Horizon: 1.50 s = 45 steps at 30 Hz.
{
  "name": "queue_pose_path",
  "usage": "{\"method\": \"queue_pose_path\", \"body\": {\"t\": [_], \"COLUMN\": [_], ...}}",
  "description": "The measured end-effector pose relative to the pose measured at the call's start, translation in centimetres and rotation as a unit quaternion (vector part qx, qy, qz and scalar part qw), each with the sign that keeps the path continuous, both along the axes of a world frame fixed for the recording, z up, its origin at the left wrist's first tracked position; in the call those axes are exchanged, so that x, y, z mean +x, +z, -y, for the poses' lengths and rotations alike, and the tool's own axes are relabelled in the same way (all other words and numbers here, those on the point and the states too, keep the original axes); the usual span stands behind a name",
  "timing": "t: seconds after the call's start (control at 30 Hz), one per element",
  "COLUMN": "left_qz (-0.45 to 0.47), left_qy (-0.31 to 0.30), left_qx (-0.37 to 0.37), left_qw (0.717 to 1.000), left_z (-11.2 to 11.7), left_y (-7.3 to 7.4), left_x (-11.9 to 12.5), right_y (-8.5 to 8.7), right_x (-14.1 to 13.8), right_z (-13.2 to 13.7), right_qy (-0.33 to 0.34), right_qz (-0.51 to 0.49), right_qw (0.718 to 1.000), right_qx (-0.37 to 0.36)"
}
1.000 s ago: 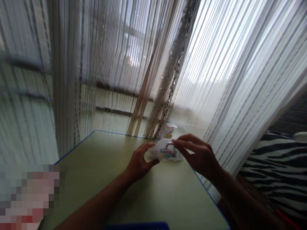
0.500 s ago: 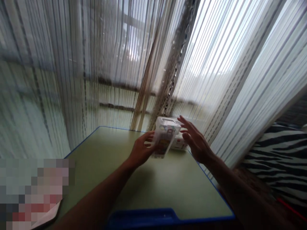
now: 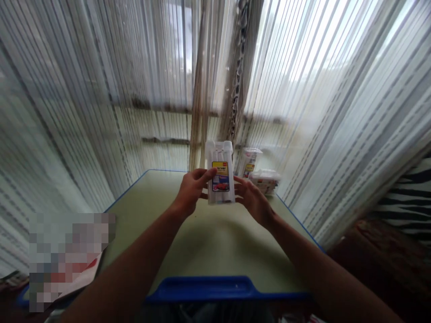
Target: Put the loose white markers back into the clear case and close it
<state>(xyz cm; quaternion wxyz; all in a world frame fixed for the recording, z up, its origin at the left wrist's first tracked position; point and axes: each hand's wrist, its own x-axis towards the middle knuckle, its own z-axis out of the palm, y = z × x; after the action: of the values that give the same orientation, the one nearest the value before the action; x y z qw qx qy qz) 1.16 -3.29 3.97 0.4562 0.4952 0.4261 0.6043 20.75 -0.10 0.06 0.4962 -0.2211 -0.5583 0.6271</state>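
Above the table, I hold a clear plastic case of markers point(image 3: 221, 154) upright, its yellow-and-blue label with a red car facing me. My left hand point(image 3: 191, 190) grips its left side, thumb over the front by the label and fingers behind. At the right edge is my right hand point(image 3: 254, 202), with fingertips against the side and partly hidden behind the case. Just beyond that hand, a similar clear case point(image 3: 249, 162) stands upright, and another pack point(image 3: 266, 181) sits beside it at the table's far right.
The pale green table point(image 3: 134, 197) has a blue edge and a blue tray point(image 3: 207, 287) along its front. On the left lies a flat item point(image 3: 79, 280) with a blurred-out surface. Striped string curtains point(image 3: 161, 89) hang behind; zebra-patterned fabric point(image 3: 404, 190) is at the right.
The tilted case has been turned upright with its label towards me. My right hand, apart with spread fingers before, has come onto the case's right side. The view has shifted.
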Motion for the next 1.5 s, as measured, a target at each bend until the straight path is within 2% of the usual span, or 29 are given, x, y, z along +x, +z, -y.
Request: {"method": "queue_pose_path", "body": {"t": [0.17,0.43,0.6,0.8,1.03,1.27,1.4,1.5], "left_qz": [-0.015,-0.051,-0.060,-0.073,-0.096,-0.156,-0.154,-0.140], "left_qy": [-0.024,-0.066,-0.076,-0.090,-0.111,-0.112,-0.092,-0.078], "left_qx": [-0.045,-0.025,-0.015,-0.009,0.000,-0.003,-0.017,0.013], "left_qw": [0.999,0.996,0.995,0.993,0.989,0.981,0.984,0.987], "left_z": [-1.4,-3.5,-3.5,-3.1,-3.1,-2.6,-3.5,-4.3], "left_y": [1.1,5.4,7.4,8.7,9.9,11.6,12.9,14.1], "left_x": [1.7,4.1,5.6,6.4,5.6,3.9,2.2,1.0], "right_y": [4.0,10.8,13.6,14.9,15.7,16.4,16.9,17.2], "right_x": [0.5,2.9,4.5,5.4,5.2,4.2,3.8,3.4], "right_z": [-1.6,-4.6,-4.6,-4.5,-4.8,-4.7,-4.5,-4.3], "right_qy": [0.000,-0.078,-0.104,-0.104,-0.099,-0.100,-0.095,-0.084], "right_qz": [0.037,0.086,0.129,0.144,0.155,0.156,0.150,0.152], "right_qw": [0.999,0.993,0.986,0.984,0.983,0.982,0.983,0.983], "right_qx": [-0.002,0.020,0.012,0.016,0.026,0.033,0.038,0.052]}}
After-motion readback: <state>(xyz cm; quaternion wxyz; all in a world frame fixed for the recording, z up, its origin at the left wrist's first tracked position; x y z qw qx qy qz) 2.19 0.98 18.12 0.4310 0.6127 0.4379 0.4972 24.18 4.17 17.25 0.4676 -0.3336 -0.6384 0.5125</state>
